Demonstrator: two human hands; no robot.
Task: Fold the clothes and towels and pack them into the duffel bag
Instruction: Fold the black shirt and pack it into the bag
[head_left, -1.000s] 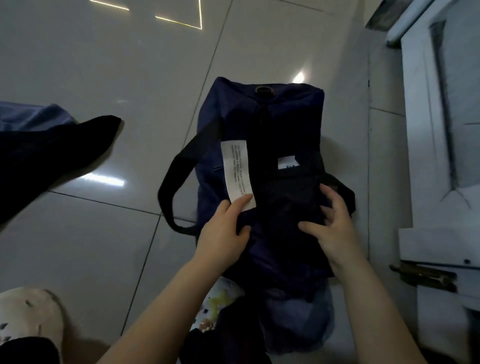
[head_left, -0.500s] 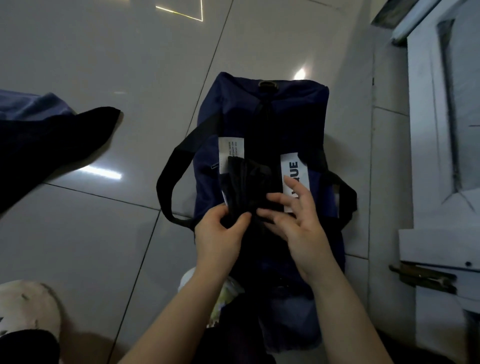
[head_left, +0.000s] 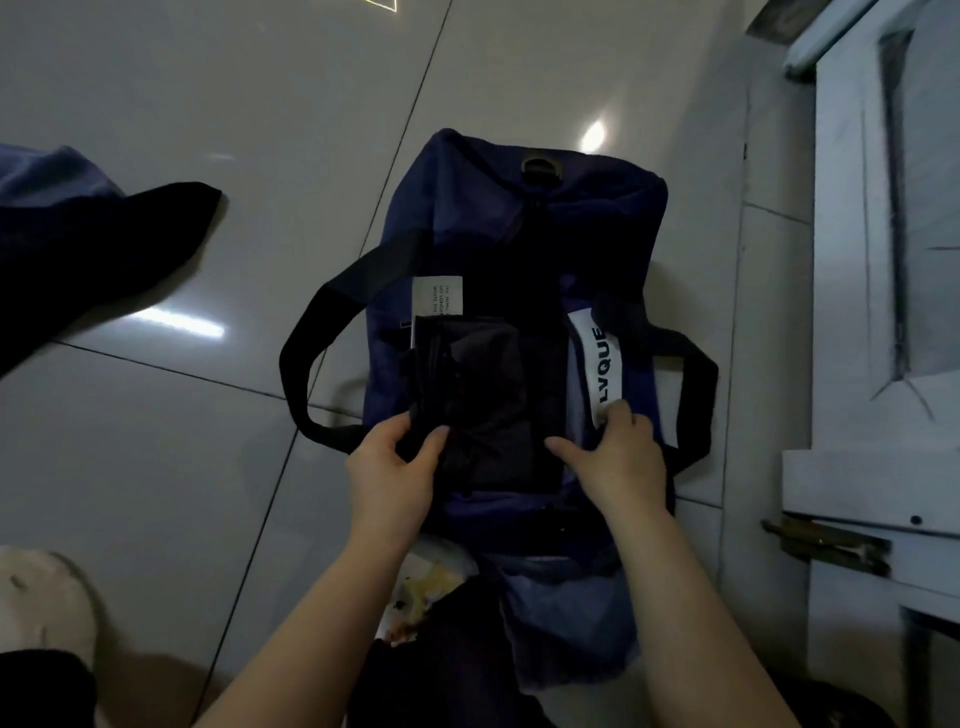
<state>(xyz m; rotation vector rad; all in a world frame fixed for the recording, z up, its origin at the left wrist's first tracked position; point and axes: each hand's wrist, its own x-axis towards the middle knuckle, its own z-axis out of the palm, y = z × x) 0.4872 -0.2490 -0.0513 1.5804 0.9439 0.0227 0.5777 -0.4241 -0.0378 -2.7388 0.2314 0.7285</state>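
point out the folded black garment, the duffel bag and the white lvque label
folded black garment (head_left: 483, 395): head view, middle of the fold
duffel bag (head_left: 467, 208): head view, navy far end
white LVQUE label (head_left: 602, 364): head view, printed letters

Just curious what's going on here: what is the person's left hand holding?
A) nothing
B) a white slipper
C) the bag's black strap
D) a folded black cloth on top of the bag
D: the left hand pinches the near edge of the folded black cloth lying on the blue bag.
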